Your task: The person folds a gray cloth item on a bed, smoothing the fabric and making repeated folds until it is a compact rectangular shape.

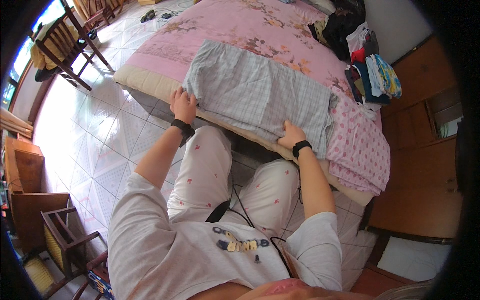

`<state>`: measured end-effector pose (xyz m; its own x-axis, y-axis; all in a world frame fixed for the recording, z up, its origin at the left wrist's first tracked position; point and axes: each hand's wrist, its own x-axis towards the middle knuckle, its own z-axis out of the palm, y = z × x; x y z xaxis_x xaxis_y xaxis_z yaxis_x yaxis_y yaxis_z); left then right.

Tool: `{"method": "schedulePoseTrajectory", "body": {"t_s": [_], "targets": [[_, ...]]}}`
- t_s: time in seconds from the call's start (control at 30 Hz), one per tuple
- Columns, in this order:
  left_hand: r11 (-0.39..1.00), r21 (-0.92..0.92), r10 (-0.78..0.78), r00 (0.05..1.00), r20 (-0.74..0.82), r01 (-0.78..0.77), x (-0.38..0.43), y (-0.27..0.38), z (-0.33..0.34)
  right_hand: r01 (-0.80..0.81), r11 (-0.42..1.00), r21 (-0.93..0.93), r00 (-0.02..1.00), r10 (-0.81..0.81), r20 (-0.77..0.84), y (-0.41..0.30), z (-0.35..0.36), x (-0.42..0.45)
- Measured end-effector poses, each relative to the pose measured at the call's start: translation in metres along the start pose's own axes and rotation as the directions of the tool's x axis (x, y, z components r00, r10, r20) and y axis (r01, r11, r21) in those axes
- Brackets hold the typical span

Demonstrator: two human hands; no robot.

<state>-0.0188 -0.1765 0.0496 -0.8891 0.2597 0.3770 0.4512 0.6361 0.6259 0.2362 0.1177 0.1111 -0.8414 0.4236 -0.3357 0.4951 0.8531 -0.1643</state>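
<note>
A grey plaid cloth (258,93), folded into a long rectangle, lies along the near edge of the bed (221,22). Faint creases cross its top, and its layers show at the front and right edges. My left hand (183,105) is at the cloth's near left corner, fingers curled over the edge. At the front edge, right of the middle, my right hand (292,135) pinches the layers with the thumb on top. Both hands' fingertips are partly hidden. Beside the cloth's right end, touching it, lies a folded pink cloth with dots (360,142).
A pile of folded clothes (375,78) sits at the bed's right side, with dark garments (343,30) behind it. Wooden cabinets (412,180) stand to the right. On the left are a wooden chair (63,45) draped with cloth and a stool (67,236) on the tiled floor (112,123).
</note>
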Motion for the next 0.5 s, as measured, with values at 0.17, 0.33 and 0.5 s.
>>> {"method": "schedulePoseTrajectory", "body": {"t_s": [0.17, 0.33, 0.5], "targets": [[0.987, 0.094, -0.144, 0.978, 0.151, 0.13, 0.001, 0.023, 0.003, 0.005, 1.0, -0.001, 1.0, -0.005, -0.017, 0.005, 0.005, 0.002], [0.977, 0.064, -0.214, 0.935, 0.284, 0.204, 0.017, 0.02, -0.004, 0.006, 1.0, 0.023, 0.998, -0.004, -0.064, 0.008, 0.008, 0.002], [0.989, 0.149, -0.013, 0.991, 0.133, -0.007, 0.018, 0.01, 0.005, -0.001, 1.0, 0.021, 1.0, 0.002, -0.03, 0.004, 0.002, 0.0]]}}
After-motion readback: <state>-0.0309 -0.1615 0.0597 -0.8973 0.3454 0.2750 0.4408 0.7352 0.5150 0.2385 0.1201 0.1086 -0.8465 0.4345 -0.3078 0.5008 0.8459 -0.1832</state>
